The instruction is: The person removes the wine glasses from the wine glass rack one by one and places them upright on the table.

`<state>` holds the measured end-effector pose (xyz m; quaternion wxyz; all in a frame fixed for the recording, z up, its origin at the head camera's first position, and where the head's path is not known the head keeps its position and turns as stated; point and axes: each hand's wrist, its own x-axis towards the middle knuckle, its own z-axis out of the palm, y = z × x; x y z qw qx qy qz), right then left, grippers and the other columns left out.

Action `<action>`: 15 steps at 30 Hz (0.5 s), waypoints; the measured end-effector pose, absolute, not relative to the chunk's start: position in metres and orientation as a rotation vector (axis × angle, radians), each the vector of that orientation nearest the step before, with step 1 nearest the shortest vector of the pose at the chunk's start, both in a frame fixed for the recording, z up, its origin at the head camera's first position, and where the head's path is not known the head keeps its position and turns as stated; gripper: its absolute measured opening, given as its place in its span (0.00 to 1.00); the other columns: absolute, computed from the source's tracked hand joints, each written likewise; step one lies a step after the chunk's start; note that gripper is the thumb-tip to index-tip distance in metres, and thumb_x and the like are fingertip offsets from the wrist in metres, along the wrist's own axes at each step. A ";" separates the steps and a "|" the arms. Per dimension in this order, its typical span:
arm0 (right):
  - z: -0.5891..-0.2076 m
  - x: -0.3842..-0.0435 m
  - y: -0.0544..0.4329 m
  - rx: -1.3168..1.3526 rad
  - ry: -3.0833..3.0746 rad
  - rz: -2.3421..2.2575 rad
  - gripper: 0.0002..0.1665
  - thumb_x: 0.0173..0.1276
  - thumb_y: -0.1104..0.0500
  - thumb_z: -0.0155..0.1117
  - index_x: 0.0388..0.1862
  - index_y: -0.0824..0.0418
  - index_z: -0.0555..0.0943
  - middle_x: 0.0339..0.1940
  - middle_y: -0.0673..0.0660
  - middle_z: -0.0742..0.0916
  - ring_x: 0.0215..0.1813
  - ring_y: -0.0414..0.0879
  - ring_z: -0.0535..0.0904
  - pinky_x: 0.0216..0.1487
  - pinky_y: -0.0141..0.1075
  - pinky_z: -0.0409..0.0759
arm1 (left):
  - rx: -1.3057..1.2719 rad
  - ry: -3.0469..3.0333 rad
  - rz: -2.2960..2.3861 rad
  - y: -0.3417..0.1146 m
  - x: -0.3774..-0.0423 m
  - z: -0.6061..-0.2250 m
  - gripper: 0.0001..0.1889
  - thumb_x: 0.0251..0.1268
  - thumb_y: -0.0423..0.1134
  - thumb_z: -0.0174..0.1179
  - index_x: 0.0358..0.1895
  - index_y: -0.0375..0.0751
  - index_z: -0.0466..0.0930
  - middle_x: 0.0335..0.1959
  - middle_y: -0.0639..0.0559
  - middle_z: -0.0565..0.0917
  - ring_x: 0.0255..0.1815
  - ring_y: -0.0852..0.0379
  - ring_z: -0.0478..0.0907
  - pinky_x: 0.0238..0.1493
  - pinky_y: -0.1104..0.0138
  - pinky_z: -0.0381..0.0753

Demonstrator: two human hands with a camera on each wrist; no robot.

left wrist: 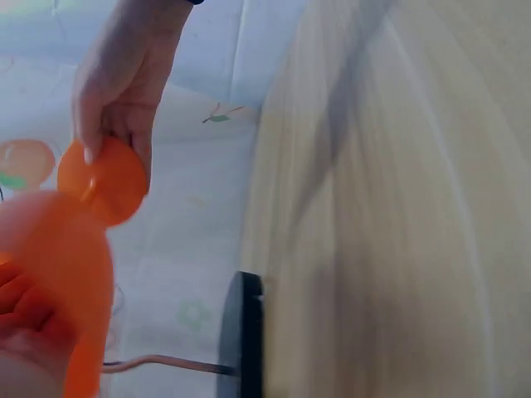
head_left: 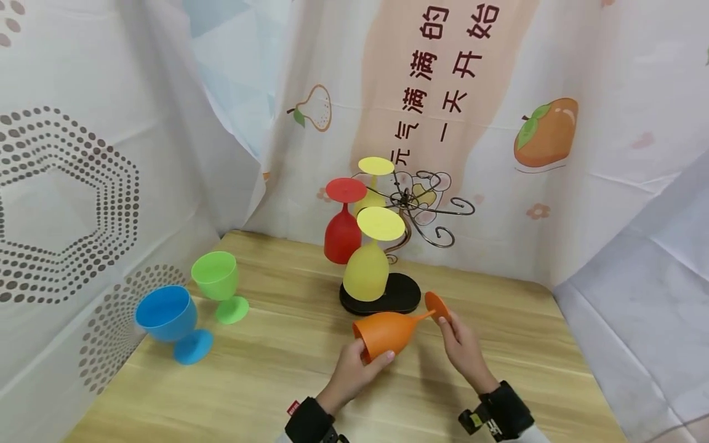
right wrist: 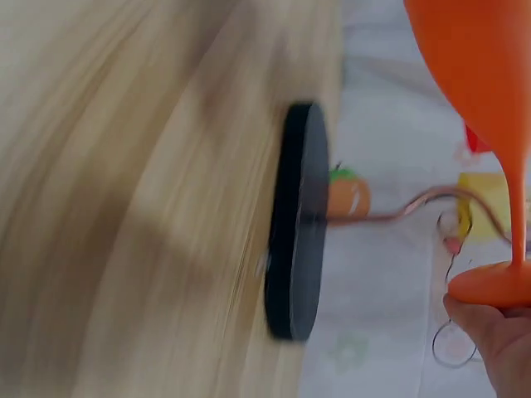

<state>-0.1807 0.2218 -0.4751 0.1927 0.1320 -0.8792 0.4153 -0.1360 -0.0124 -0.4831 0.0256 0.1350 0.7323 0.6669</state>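
Note:
An orange plastic goblet (head_left: 391, 331) is held on its side above the table, its mouth facing left. My left hand (head_left: 354, 371) grips the bowl's rim, fingers inside and thumb outside. The goblet's round foot (right wrist: 489, 284) is pinched by my right hand (head_left: 465, 352); part of that hand lies outside the right wrist view. Just behind the goblet stands a metal rack with curled arms (head_left: 405, 200) on a black oval base (head_left: 407, 294). Hanging upside down from it are a red goblet (head_left: 342, 237) and two yellow goblets, the nearer one (head_left: 367, 274) in front.
To the left on the wooden table (head_left: 266, 369), a blue cup (head_left: 172, 317) and a green cup (head_left: 218, 277) stand upright on their feet. Printed cloth (head_left: 476, 160) hangs behind the table and along both sides. Several curled arms on the rack's right stick out bare.

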 end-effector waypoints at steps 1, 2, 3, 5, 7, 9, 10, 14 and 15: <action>-0.476 -0.178 0.216 0.351 -2.466 1.216 0.18 0.74 0.67 0.50 0.59 0.72 0.76 0.21 0.60 0.80 0.20 0.25 0.62 0.24 0.24 0.69 | 0.405 2.285 2.067 -0.011 -0.135 -0.482 0.19 0.61 0.44 0.64 0.49 0.33 0.77 0.44 0.42 0.84 0.41 0.65 0.79 0.44 0.74 0.79; -0.477 -0.176 0.211 0.335 -2.464 1.266 0.19 0.74 0.66 0.50 0.60 0.72 0.75 0.22 0.61 0.80 0.19 0.26 0.62 0.25 0.24 0.70 | 0.399 2.316 2.070 -0.010 -0.135 -0.481 0.18 0.60 0.43 0.65 0.47 0.33 0.78 0.39 0.43 0.84 0.37 0.67 0.77 0.41 0.74 0.77; -0.478 -0.173 0.206 0.315 -2.455 1.310 0.19 0.75 0.66 0.49 0.61 0.72 0.74 0.24 0.61 0.81 0.20 0.27 0.62 0.28 0.24 0.70 | 0.396 2.352 2.069 -0.009 -0.134 -0.480 0.18 0.59 0.43 0.65 0.45 0.33 0.77 0.37 0.44 0.83 0.34 0.69 0.74 0.39 0.74 0.76; -0.480 -0.169 0.199 0.271 -2.448 1.394 0.20 0.75 0.65 0.48 0.62 0.72 0.73 0.22 0.58 0.77 0.17 0.31 0.56 0.27 0.25 0.68 | 0.390 2.390 2.073 -0.009 -0.133 -0.478 0.16 0.59 0.42 0.65 0.42 0.33 0.76 0.32 0.46 0.81 0.30 0.70 0.72 0.36 0.75 0.74; -0.482 -0.166 0.194 0.221 -2.444 1.454 0.20 0.76 0.65 0.47 0.63 0.71 0.72 0.24 0.59 0.78 0.18 0.28 0.58 0.28 0.23 0.68 | 0.402 2.394 2.075 -0.010 -0.134 -0.475 0.15 0.60 0.41 0.64 0.41 0.32 0.76 0.30 0.47 0.80 0.29 0.69 0.71 0.35 0.74 0.73; -0.486 -0.163 0.192 0.210 -2.428 1.483 0.21 0.76 0.64 0.46 0.64 0.71 0.72 0.33 0.65 0.83 0.25 0.22 0.65 0.34 0.20 0.72 | 0.417 2.397 2.045 -0.013 -0.134 -0.473 0.14 0.61 0.40 0.63 0.40 0.31 0.76 0.27 0.49 0.77 0.28 0.68 0.69 0.34 0.75 0.71; -0.488 -0.162 0.191 0.225 -2.423 1.499 0.22 0.76 0.65 0.46 0.66 0.70 0.70 0.39 0.70 0.84 0.30 0.19 0.69 0.35 0.18 0.72 | 0.427 2.396 2.018 -0.016 -0.133 -0.471 0.14 0.62 0.41 0.63 0.39 0.31 0.75 0.26 0.51 0.74 0.27 0.69 0.68 0.33 0.75 0.70; -0.500 -0.157 0.191 0.427 -2.331 1.633 0.31 0.74 0.70 0.47 0.74 0.67 0.58 0.65 0.76 0.73 0.57 0.21 0.74 0.54 0.15 0.73 | 0.508 2.557 1.855 -0.043 -0.131 -0.464 0.16 0.63 0.40 0.62 0.23 0.34 0.71 0.18 0.59 0.62 0.18 0.72 0.59 0.22 0.79 0.61; -0.502 -0.155 0.192 0.481 -2.313 1.657 0.34 0.73 0.71 0.47 0.76 0.66 0.54 0.68 0.75 0.70 0.62 0.22 0.71 0.58 0.15 0.71 | 0.536 2.615 1.814 -0.054 -0.131 -0.460 0.17 0.63 0.39 0.62 0.21 0.35 0.69 0.16 0.60 0.60 0.17 0.73 0.57 0.20 0.79 0.59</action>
